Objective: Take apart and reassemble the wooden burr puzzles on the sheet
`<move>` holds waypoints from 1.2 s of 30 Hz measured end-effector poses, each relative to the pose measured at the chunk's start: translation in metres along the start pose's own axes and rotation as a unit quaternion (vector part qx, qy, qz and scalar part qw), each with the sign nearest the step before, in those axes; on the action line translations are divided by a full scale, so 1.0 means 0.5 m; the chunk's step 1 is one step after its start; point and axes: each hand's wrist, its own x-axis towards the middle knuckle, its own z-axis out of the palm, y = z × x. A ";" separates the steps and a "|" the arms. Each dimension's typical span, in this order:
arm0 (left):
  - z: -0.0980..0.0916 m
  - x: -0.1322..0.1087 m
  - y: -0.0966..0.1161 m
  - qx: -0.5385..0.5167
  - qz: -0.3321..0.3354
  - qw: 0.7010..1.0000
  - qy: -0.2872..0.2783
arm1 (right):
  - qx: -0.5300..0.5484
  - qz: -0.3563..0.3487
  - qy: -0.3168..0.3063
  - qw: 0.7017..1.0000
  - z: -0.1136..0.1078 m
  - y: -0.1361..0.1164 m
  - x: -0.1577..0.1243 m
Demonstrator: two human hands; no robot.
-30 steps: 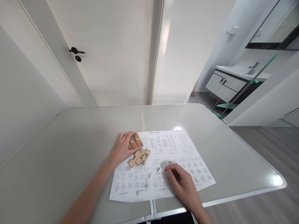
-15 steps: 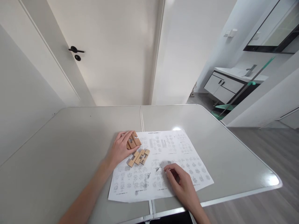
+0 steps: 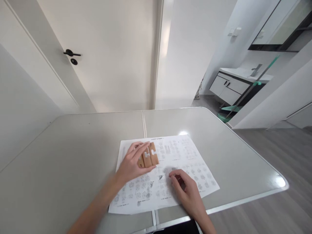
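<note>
My left hand (image 3: pixel 133 165) is closed on a row of brown notched wooden puzzle pieces (image 3: pixel 151 154), thumb along the near side and fingers along the far side. The row lies side by side over a printed sheet (image 3: pixel 192 165), and a small dark mark shows on one piece. The fingers cover part of the row. No paler puzzle pieces are visible now; the hand and the brown row cover that area. My right hand (image 3: pixel 186 188) rests on the sheet's lower right part, fingers loosely curled, with nothing visible in them.
The sheet lies on a grey table (image 3: pixel 73 156) with a metal edge and a centre seam (image 3: pixel 144 125). A dark object (image 3: pixel 177 228) shows at the near edge. Beyond are a door (image 3: pixel 107 58), a washbasin cabinet (image 3: pixel 229 86) and a green-handled broom (image 3: pixel 255 83).
My left hand has moved right and nearer with the brown pieces, covering where the paler pieces lay. My right hand has stayed almost in place. The view has shifted slightly.
</note>
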 end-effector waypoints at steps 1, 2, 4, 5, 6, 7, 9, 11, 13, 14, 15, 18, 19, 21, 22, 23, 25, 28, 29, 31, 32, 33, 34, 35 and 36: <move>0.014 0.006 0.021 -0.023 0.017 1.000 -0.011 | 0.023 0.010 0.019 1.000 -0.001 0.000 0.001; 0.030 0.011 0.041 -0.048 0.029 0.998 -0.023 | 0.046 0.023 0.043 0.998 -0.003 0.000 0.003; 0.064 0.021 0.079 -0.091 0.031 0.994 -0.054 | 0.088 0.050 0.095 0.990 -0.007 0.004 0.006; 0.080 0.025 0.094 -0.109 0.036 0.990 -0.076 | 0.102 0.061 0.117 0.986 -0.010 0.006 0.008; 0.094 0.028 0.106 -0.127 0.042 0.986 -0.095 | 0.113 0.073 0.130 0.982 -0.013 0.009 0.009; 0.107 0.031 0.115 -0.138 0.046 0.984 -0.105 | 0.122 0.082 0.136 0.980 -0.015 0.010 0.010; 0.126 0.034 0.123 -0.147 0.048 0.982 -0.107 | 0.142 0.096 0.125 0.977 -0.016 0.011 0.011; 0.138 0.034 0.122 -0.145 0.047 0.983 -0.104 | 0.165 0.100 0.101 0.976 -0.014 0.011 0.012; 0.142 0.033 0.116 -0.143 0.047 0.983 -0.107 | 0.184 0.098 0.087 0.974 -0.008 0.013 0.012; 0.142 0.032 0.113 -0.141 0.048 0.983 -0.109 | 0.191 0.098 0.086 0.973 -0.005 0.016 0.012; 0.141 0.031 0.110 -0.138 0.048 0.983 -0.111 | 0.196 0.101 0.087 0.972 -0.002 0.019 0.012; 0.134 0.029 0.104 -0.122 0.051 0.984 -0.118 | 0.197 0.104 0.097 0.970 0.004 0.029 0.010; 0.132 0.028 0.103 -0.116 0.052 0.984 -0.122 | 0.194 0.102 0.103 0.970 0.005 0.031 0.010; 0.129 0.026 0.099 -0.105 0.048 0.985 -0.128 | 0.189 0.095 0.112 0.971 0.006 0.032 0.010; 0.128 0.025 0.096 -0.100 0.044 0.985 -0.130 | 0.187 0.091 0.115 0.971 0.007 0.032 0.010; 0.128 0.023 0.093 -0.096 0.039 0.986 -0.132 | 0.184 0.087 0.117 0.972 0.007 0.031 0.010; 0.128 0.020 0.087 -0.089 0.030 0.987 -0.134 | 0.177 0.085 0.117 0.974 0.007 0.029 0.010; 0.126 0.018 0.078 -0.075 0.024 0.988 -0.132 | 0.168 0.087 0.115 0.975 0.007 0.028 0.010; 0.125 0.019 0.075 -0.069 0.025 0.989 -0.131 | 0.167 0.087 0.114 0.975 0.007 0.028 0.009; 0.122 0.021 0.068 -0.059 0.025 0.990 -0.127 | 0.164 0.087 0.114 0.976 0.007 0.028 0.009; 0.119 0.023 0.063 -0.054 0.023 0.991 -0.123 | 0.162 0.086 0.113 0.976 0.006 0.028 0.009; 0.117 0.024 0.058 -0.049 0.020 0.991 -0.119 | 0.161 0.084 0.112 0.977 0.006 0.027 0.010; 0.115 0.025 0.052 -0.043 0.016 0.992 -0.117 | 0.161 0.083 0.110 0.977 0.006 0.027 0.010; 0.114 0.025 0.046 -0.037 0.010 0.993 -0.116 | 0.160 0.082 0.108 0.978 0.006 0.027 0.010; 0.113 0.026 0.041 -0.032 0.004 0.993 -0.117 | 0.160 0.082 0.106 0.978 0.005 0.027 0.011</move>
